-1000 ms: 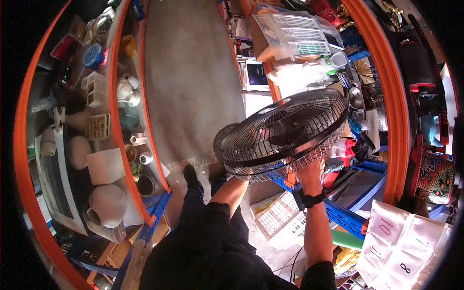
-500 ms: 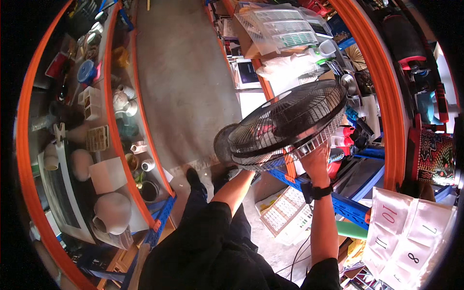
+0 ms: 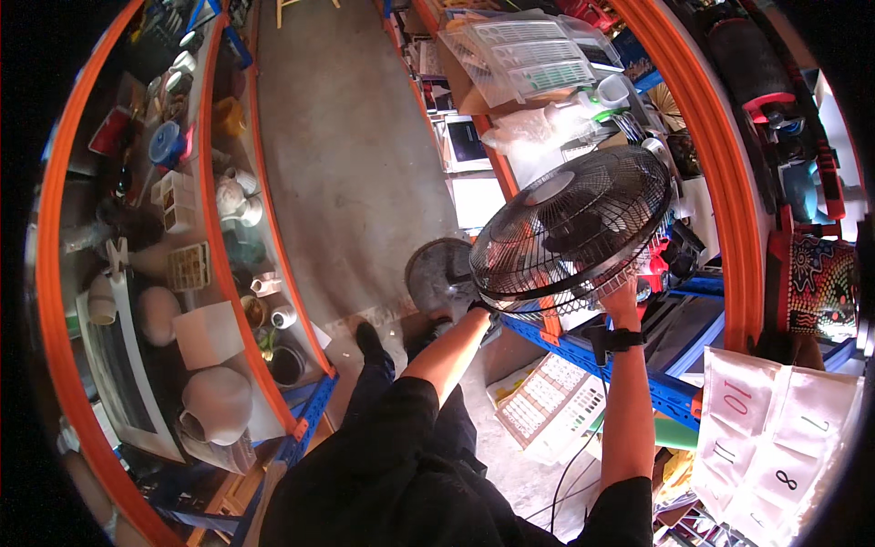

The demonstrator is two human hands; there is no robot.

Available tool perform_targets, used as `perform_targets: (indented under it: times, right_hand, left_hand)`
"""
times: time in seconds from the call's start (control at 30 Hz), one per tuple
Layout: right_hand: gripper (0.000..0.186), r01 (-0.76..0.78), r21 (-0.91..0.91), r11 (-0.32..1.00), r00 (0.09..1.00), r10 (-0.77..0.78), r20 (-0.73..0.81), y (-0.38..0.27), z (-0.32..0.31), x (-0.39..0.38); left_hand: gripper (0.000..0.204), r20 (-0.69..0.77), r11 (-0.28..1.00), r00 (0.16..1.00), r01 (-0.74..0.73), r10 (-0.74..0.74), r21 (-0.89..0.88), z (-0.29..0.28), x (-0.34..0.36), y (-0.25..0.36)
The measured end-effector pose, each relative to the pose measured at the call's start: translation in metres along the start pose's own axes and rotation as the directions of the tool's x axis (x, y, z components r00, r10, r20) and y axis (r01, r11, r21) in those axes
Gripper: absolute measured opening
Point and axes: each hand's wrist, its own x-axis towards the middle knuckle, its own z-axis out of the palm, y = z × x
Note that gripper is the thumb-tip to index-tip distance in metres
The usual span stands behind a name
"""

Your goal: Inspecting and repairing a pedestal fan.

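A black fan [image 3: 572, 223] with a wire cage and round centre cap is tilted over the right-hand shelf's edge. Its dark round base [image 3: 433, 273] shows lower left of the cage, over the aisle floor. My right hand [image 3: 620, 296] grips the underside of the cage at the right, a black band on that wrist. My left hand [image 3: 485, 312] reaches to the fan's lower left, below the cage, its fingers hidden by the fan. A black cable [image 3: 581, 456] hangs down beside my right arm.
Left shelving [image 3: 219, 228] with orange beams holds vases and containers. Right shelving [image 3: 731, 210] holds clear plastic cases [image 3: 519, 55], bottles and bags. A blue beam [image 3: 665, 398] lies under my right arm. Papers [image 3: 547, 406] and a numbered fabric organiser [image 3: 766, 438] are at lower right. Concrete floor [image 3: 333, 155] runs ahead.
The fan and both hands have shifted right. The cage has tilted and pulled away from the base, more of which now shows at lower left. The view has shifted slightly.
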Motion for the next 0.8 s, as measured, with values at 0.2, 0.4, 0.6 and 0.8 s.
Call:
perform_targets:
  times: [0.2, 0.4, 0.6, 0.8]
  right_hand:
    - [0.026, -0.006, 0.202, 0.979, 0.997, 0.021, -0.07, -0.039, 0.008, 0.036]
    - [0.034, -0.128, -0.071, 0.989, 0.992, 0.129, 0.005, 0.037, 0.002, -0.05]
    - [0.017, 0.234, -0.047, 0.971, 0.971, -0.236, -0.033, 0.043, 0.022, -0.046]
    - [0.09, -0.65, 0.427, 0.629, 0.725, 0.343, 0.598, 0.087, 0.031, -0.083]
  left_hand:
    - [0.061, 0.093, 0.838, 0.961, 0.273, -0.261, -0.473, -0.003, -0.032, -0.065]
    - [0.056, 0.346, 0.971, 0.908, 0.235, -0.238, 0.049, 0.017, -0.087, -0.026]
    - [0.066, 0.262, 0.876, 0.867, 0.32, -0.424, 0.36, -0.068, -0.149, -0.073]
    - [0.077, 0.378, 0.713, 0.607, 0.552, -0.7, 0.433, -0.15, -0.148, -0.069]
